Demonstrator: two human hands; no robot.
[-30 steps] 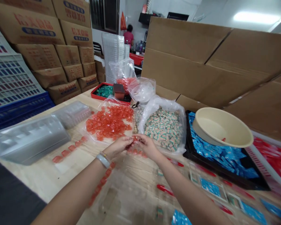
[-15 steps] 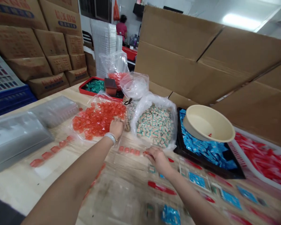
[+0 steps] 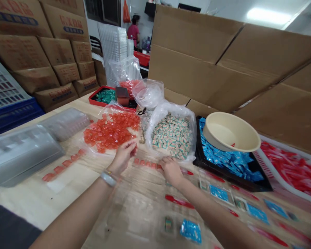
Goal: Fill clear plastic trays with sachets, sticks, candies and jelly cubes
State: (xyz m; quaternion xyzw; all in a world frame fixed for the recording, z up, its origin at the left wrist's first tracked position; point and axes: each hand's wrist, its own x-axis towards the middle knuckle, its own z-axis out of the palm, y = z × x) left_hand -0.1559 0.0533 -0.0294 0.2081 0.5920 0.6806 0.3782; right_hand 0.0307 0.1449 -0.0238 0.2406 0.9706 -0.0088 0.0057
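Note:
My left hand [image 3: 123, 157] sits just below the edge of a heap of orange-red translucent candies [image 3: 110, 131], which lie on a clear plastic bag. Its fingers are curled together, and I cannot tell whether they hold a piece. My right hand [image 3: 171, 171] rests with its fingertips at the end of a short row of orange candies [image 3: 146, 163] on the wooden table [image 3: 36, 204]. Another orange row [image 3: 63, 164] lies further left. Behind my hands, an open bag holds cream-and-teal wrapped sweets [image 3: 172, 136].
A black tray of blue sachets [image 3: 229, 164] holds a cream plastic bowl [image 3: 230, 133]. Stacked clear plastic trays [image 3: 23, 155] lie at left. Blue packets and red pieces [image 3: 190, 231] lie near the front. Cardboard sheets [image 3: 209, 58] stand behind; a person [image 3: 133, 34] stands far back.
My hands were together a second ago, then moved apart. My left hand has drawn back from the heap towards me. My right hand stays at the row's end. The view has shifted slightly.

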